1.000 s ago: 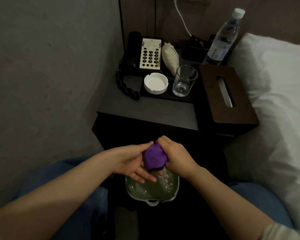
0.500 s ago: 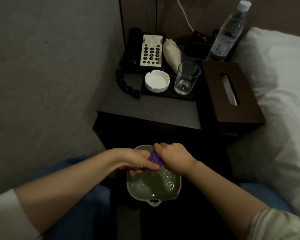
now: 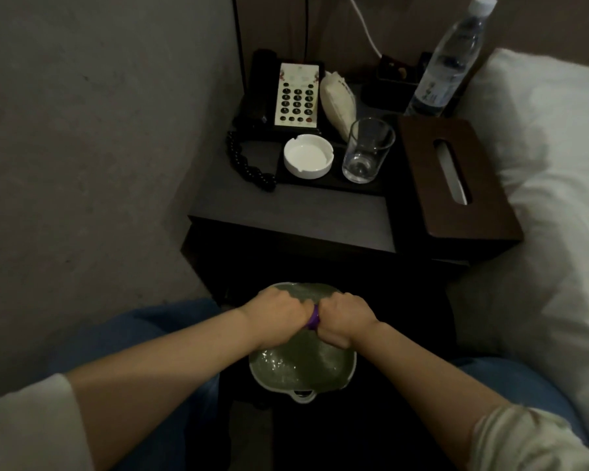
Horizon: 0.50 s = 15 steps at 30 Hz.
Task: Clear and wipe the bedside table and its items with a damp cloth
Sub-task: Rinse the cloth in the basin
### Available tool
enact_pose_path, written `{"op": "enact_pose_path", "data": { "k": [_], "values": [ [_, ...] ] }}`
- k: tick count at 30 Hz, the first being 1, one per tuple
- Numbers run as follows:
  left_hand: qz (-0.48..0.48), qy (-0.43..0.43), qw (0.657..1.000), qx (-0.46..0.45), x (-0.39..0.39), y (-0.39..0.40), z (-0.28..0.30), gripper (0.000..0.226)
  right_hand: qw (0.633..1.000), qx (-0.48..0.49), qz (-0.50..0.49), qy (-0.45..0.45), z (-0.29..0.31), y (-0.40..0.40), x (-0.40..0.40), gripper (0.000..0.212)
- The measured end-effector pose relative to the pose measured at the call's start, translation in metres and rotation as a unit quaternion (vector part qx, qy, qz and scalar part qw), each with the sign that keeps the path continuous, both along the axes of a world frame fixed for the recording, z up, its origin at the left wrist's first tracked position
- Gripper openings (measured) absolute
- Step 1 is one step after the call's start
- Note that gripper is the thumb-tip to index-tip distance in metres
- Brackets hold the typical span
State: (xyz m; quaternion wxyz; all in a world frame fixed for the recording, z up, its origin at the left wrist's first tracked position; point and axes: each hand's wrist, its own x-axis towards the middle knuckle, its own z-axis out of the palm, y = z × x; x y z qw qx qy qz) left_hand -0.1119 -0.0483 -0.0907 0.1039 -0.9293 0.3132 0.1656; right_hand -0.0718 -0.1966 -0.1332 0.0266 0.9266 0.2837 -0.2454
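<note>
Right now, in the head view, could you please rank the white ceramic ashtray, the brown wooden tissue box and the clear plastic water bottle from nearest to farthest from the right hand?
From the right hand:
1. White ceramic ashtray, ahead, slightly left.
2. Brown wooden tissue box, ahead right; close to the ashtray's range.
3. Clear plastic water bottle, far back right.

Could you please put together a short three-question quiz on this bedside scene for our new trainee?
1. True or false: both hands grip the purple cloth over the basin.
2. What stands right of the white ashtray on the dark tray?
3. Which lies nearest the pillow: A telephone, B tissue box, C bead string?

Key: 1 true, left hand and right hand; 2 the empty glass; 3 B.
</note>
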Motion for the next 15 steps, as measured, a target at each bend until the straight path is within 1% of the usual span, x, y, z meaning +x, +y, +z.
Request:
{"op": "enact_pose_path", "data": {
  "k": [2,4,6,7,8,9,10,11,12,13,14,15],
  "values": [
    [-0.019,-0.01,1.0,0.007,-0.001,-0.001,0.001,0.032,0.999,0.004,-0.026,0.029,-0.003,0.0,-0.001,0.015],
    [-0.035,-0.024,0.999,0.01,-0.001,-0.001,-0.001,0.033,0.994,0.02,-0.067,0.08,-0.005,0.001,-0.001,0.016],
    [-0.012,-0.034,0.999,0.001,-0.001,0.0,-0.003,0.033,0.984,0.046,-0.109,0.134,-0.005,0.001,0.002,0.02],
    [0.028,-0.03,0.999,-0.018,-0.002,-0.001,-0.003,0.034,0.981,0.059,-0.116,0.142,-0.003,0.0,0.004,0.023],
    [0.09,-0.014,0.994,-0.052,-0.002,-0.001,-0.001,0.035,0.981,0.075,-0.113,0.139,0.0,-0.001,0.007,0.024],
    [0.161,0.017,0.982,-0.096,-0.002,-0.001,0.0,0.037,0.982,0.093,-0.105,0.128,0.003,-0.003,0.01,0.024],
    [0.227,0.065,0.961,-0.142,-0.001,-0.001,0.002,0.038,0.982,0.114,-0.096,0.116,0.006,-0.005,0.013,0.023],
    [0.284,0.13,0.93,-0.192,0.002,0.0,0.004,0.039,0.981,0.133,-0.087,0.107,0.01,-0.007,0.014,0.025],
    [0.343,0.211,0.88,-0.252,0.006,0.001,0.006,0.04,0.982,0.145,-0.079,0.096,0.013,-0.009,0.014,0.028],
    [0.404,0.294,0.805,-0.32,0.009,0.002,0.01,0.043,0.983,0.152,-0.071,0.08,0.015,-0.01,0.014,0.029],
    [0.465,0.361,0.716,-0.376,0.012,0.004,0.016,0.049,0.983,0.159,-0.065,0.061,0.018,-0.01,0.013,0.028],
    [0.518,0.406,0.63,-0.412,0.016,0.006,0.023,0.057,0.982,0.173,-0.067,0.042,0.021,-0.009,0.012,0.026]
  ]
}}
